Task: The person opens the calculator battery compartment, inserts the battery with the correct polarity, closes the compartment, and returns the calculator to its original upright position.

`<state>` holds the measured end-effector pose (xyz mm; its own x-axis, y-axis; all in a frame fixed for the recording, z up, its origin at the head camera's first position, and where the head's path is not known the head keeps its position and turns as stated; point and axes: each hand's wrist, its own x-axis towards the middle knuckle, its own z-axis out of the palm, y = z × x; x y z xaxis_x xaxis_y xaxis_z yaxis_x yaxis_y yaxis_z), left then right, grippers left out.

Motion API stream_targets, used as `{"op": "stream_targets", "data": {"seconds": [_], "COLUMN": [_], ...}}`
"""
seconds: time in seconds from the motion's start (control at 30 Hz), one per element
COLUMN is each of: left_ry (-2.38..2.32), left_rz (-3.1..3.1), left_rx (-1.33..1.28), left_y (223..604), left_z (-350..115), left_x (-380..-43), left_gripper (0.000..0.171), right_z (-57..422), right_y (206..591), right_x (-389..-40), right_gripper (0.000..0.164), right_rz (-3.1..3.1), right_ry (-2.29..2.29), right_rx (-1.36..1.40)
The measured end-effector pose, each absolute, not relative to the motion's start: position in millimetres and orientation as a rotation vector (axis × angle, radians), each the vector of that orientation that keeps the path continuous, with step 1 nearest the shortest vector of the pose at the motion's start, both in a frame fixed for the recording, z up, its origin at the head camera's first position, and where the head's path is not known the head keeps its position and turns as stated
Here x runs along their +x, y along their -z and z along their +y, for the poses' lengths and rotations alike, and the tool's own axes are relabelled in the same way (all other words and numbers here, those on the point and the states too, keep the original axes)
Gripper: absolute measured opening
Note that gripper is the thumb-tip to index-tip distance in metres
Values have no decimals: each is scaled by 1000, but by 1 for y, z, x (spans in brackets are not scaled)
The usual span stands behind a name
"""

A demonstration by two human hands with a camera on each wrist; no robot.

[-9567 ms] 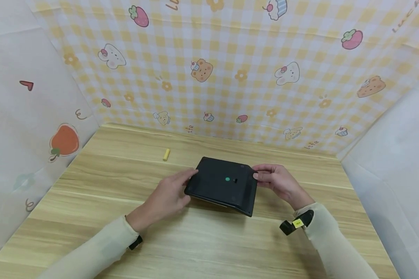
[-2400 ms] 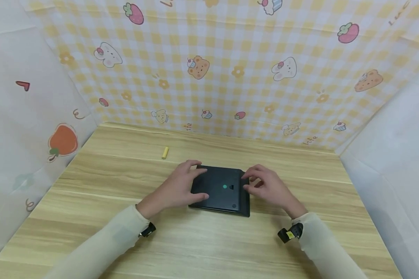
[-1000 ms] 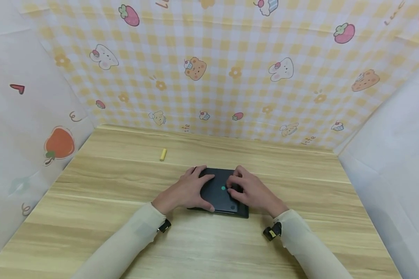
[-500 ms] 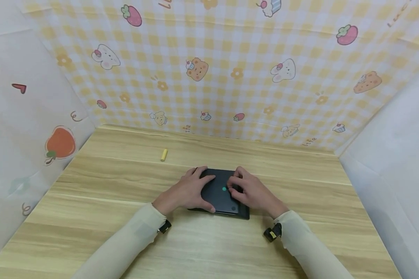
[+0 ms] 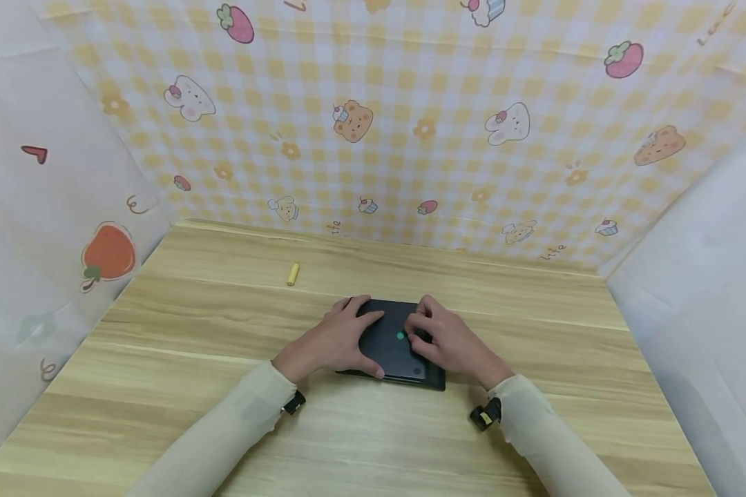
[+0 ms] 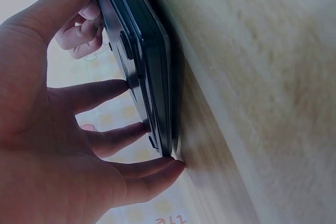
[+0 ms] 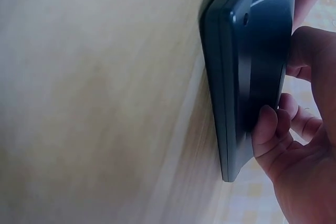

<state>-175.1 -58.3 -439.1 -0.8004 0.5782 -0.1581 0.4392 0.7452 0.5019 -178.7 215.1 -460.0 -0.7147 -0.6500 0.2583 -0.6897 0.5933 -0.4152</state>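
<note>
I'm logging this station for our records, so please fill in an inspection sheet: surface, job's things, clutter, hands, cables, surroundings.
Surface: table with pale wood grain.
Job's things: black device lying on the table, a green dot on its upward face.
Clutter: small yellow cylinder, beyond the device and to its left, apart from both hands.
Hands: left hand rests spread on the device; right hand has curled fingers at its upward face, whether pinching anything is hidden.
Cables: nothing seen.
Surroundings: yellow-and-white checkered cloth with cartoon prints behind; white side coverings.
</note>
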Motion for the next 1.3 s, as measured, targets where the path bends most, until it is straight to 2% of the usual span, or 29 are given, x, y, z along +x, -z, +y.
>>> {"op": "stream_targets", "data": {"seconds": [0.5, 0.7, 0.93, 1.3], "left_ry": [-670, -680, -690, -720], "left_rz": [2623, 2623, 2622, 2625], "left_rx": [794, 797, 804, 806], "left_y": [436, 436, 435, 437], "left_z": [-59, -59, -59, -62], "left_x": [-174, -173, -172, -170], "left_gripper": [107, 107, 106, 106], "right_z": [216, 223, 231, 236], "right_y": [457, 456, 451, 446], "right_x": [-176, -175, -173, -170], "right_gripper": [11, 5, 19, 27], "right_rz": [-2775, -2785, -2860, -2840], "right_ry": [-775, -848, -854, -830], "right_rx": [1126, 1130, 1126, 1163]}}
